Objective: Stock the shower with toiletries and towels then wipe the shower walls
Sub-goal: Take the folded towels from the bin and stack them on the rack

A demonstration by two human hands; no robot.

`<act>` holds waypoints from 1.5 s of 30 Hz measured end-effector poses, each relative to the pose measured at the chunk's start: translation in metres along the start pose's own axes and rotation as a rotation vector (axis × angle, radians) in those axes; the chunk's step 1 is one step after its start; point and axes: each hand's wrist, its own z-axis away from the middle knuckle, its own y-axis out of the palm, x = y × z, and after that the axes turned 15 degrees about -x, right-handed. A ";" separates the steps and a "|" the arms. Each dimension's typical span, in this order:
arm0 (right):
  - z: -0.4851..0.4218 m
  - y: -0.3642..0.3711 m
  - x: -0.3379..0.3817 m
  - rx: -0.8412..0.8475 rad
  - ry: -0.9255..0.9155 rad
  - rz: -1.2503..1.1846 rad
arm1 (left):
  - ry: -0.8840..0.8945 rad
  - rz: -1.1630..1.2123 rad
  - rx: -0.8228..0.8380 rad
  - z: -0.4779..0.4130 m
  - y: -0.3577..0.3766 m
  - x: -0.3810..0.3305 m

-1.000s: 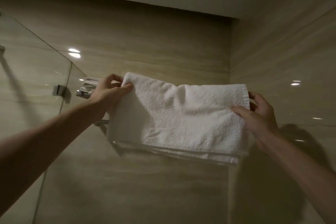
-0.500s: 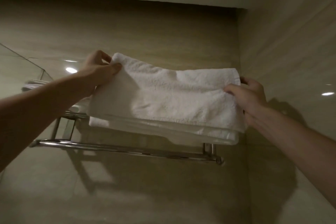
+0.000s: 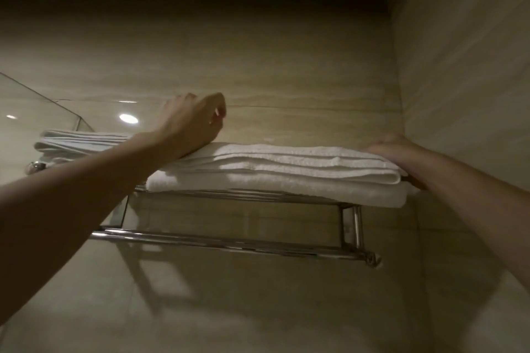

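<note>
The hands were both up at a high wall rack: the left hand [image 3: 192, 123] rested by its heel on the left end of a folded white terry towel [image 3: 272, 169], its fingers loosely curled above the cloth and holding nothing, while the right hand [image 3: 394, 150] lay over the towel's right end, close to the corner of the walls. The right hand's fingers were dim and partly hidden behind the cloth, so I cannot tell whether it pinched the towel or only pressed on it. The towel lay flat, in several layers, on the top shelf of a chrome tube towel rack [image 3: 243, 195] fixed to the beige stone-look tiled wall [image 3: 286, 66], and its right end reached a little past the shelf's end. A second folded white towel [image 3: 80, 140] lay on the same shelf just to the left, partly behind the left forearm. Below the shelf ran the rack's bare chrome hanging bar [image 3: 229, 243]. A clear glass shower panel [image 3: 28, 106] met the wall at the left, and a round ceiling-light reflection [image 3: 128, 118] shone on the tile beside it.
</note>
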 end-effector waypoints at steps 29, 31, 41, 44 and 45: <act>0.037 0.019 0.006 -0.125 -1.097 0.819 | 0.404 -0.042 0.117 0.072 -0.027 0.012; 0.038 0.020 0.003 -0.113 -1.117 0.779 | 0.444 -0.067 0.131 0.072 -0.025 0.016; 0.054 0.007 -0.025 -0.208 -1.181 0.674 | 0.337 -0.071 0.242 0.075 -0.017 0.027; 0.056 0.015 -0.035 -0.261 -1.173 0.685 | 0.285 -0.080 0.299 0.071 -0.019 0.026; 0.056 0.017 -0.037 -0.261 -1.140 0.688 | 0.268 -0.085 0.315 0.071 -0.020 0.025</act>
